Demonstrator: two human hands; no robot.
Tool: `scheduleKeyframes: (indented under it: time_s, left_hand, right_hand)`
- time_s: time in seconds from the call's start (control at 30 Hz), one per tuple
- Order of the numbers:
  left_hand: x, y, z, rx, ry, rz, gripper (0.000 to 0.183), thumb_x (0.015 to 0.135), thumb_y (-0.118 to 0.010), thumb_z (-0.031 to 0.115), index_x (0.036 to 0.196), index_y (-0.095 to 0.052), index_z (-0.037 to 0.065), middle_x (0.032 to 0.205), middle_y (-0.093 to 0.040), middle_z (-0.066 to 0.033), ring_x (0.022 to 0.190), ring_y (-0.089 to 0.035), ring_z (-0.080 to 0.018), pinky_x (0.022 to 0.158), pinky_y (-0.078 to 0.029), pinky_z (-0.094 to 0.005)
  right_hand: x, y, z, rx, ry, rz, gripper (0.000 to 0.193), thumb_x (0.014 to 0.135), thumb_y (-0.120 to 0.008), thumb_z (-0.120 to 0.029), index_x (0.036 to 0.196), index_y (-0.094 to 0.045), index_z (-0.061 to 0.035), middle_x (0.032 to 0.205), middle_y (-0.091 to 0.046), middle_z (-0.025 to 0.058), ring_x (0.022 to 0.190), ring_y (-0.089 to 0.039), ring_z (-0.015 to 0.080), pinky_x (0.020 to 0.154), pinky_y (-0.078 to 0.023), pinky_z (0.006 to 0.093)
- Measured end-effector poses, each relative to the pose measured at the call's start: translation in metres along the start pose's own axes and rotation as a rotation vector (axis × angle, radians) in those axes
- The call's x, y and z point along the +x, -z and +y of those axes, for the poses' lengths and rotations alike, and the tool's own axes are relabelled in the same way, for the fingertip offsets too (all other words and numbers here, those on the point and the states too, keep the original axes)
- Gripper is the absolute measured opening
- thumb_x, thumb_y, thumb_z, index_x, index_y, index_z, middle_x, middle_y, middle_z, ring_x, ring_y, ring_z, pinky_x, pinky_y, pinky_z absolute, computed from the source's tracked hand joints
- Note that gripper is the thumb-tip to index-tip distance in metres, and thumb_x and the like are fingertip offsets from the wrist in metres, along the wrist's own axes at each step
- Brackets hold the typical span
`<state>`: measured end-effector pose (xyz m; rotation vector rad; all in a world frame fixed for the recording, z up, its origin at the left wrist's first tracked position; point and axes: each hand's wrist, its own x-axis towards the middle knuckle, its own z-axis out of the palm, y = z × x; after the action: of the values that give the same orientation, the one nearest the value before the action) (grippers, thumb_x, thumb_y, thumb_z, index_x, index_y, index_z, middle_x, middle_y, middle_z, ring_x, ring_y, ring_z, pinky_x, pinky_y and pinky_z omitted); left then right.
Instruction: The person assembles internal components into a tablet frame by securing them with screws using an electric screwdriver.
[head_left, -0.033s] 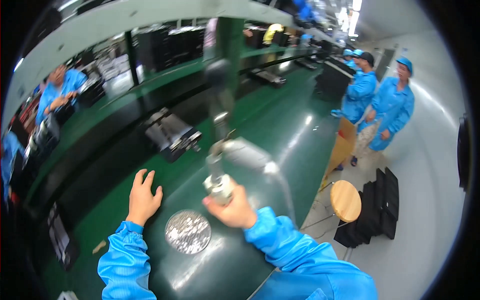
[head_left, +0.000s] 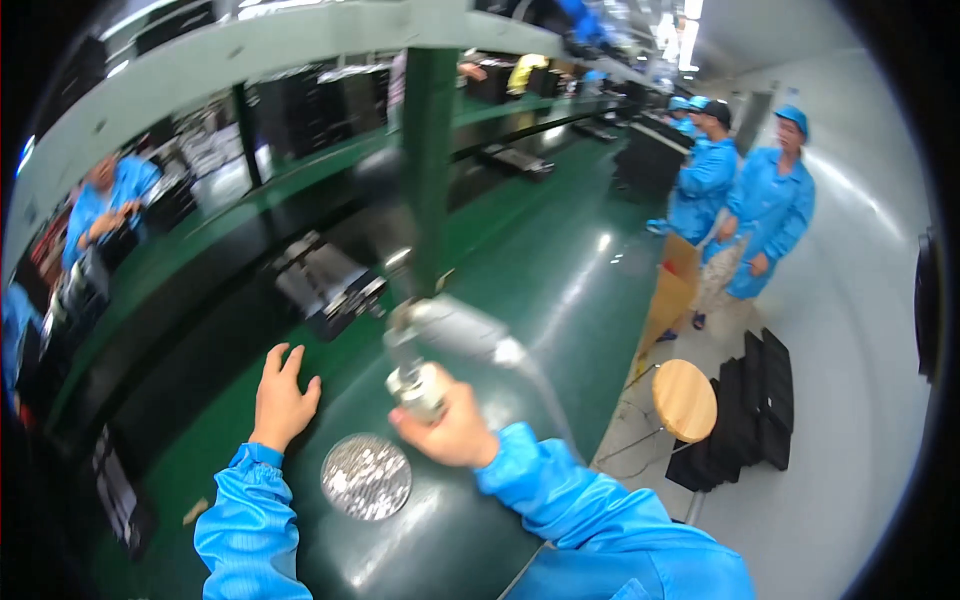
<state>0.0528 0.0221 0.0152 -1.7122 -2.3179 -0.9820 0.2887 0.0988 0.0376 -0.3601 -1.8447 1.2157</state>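
Identifiable as a factory by a long green workbench [head_left: 500, 240], several workers [head_left: 770, 205] in blue coats [head_left: 708, 180], and ceiling strip lights [head_left: 689, 45].

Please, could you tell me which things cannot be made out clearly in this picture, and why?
All in the head view:
The upright tool: blur smears its dark top.
The right hand: some fingertips are hidden behind the pale collar it grips.
The shiny pieces in the round dish: too small and glinting to count.
The left sleeve: cut off by the lower edge.
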Motion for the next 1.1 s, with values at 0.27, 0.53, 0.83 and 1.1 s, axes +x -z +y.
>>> scheduleKeyframes:
  time_s: [0.27, 0.53, 0.83, 1.1]
  left_hand:
    - [0.095, -0.078, -0.014, 0.373, -0.052, -0.113, 0.068, 0.059, -0.082, 0.025, 0.118, -0.056, 0.004, 0.128, -0.046, -0.0257, 0.115, -0.048, -0.0414, 0.094, -0.045, -0.0414]
    - [0.085, -0.058, -0.063, 0.39, -0.013, -0.204, 0.056, 0.065, -0.069, 0.011, 0.119, -0.055, 0.007, 0.116, -0.054, -0.0209, 0.099, -0.058, -0.0375, 0.077, -0.051, -0.0451]
    - [-0.036, 0.007, -0.03, 0.65, -0.194, 0.141, 0.041, 0.078, -0.055, 0.01, 0.119, -0.054, 0.008, 0.122, -0.056, -0.0087, 0.114, -0.054, -0.0305, 0.075, -0.052, -0.0459]
    - [-0.193, 0.091, 0.05, 0.864, -0.03, 0.122, 0.034, 0.077, -0.058, 0.008, 0.111, -0.059, 0.002, 0.117, -0.06, -0.0118, 0.108, -0.057, -0.0347, 0.076, -0.049, -0.0393]
  right_hand:
    - [-0.005, -0.002, -0.009, 0.113, -0.153, -0.117, 0.043, 0.079, -0.066, -0.011, 0.118, -0.048, -0.0058, 0.094, -0.065, 0.0163, 0.087, -0.067, 0.0252, 0.074, -0.051, 0.0344]
    - [-0.006, -0.005, -0.016, 0.122, -0.227, -0.11, 0.044, 0.077, -0.068, -0.014, 0.116, -0.05, -0.0058, 0.091, -0.065, 0.0174, 0.084, -0.067, 0.0277, 0.071, -0.052, 0.0353]
    - [-0.006, 0.007, -0.01, 0.07, -0.186, -0.005, 0.035, 0.074, -0.07, -0.006, 0.108, -0.059, -0.0021, 0.088, -0.066, 0.0053, 0.081, -0.059, 0.0101, 0.072, -0.049, 0.0283]
    - [-0.015, 0.014, 0.007, 0.152, -0.195, -0.033, 0.039, 0.081, -0.058, 0.002, 0.118, -0.046, 0.0, 0.086, -0.054, 0.0054, 0.066, -0.056, 0.0136, 0.058, -0.046, 0.0268]
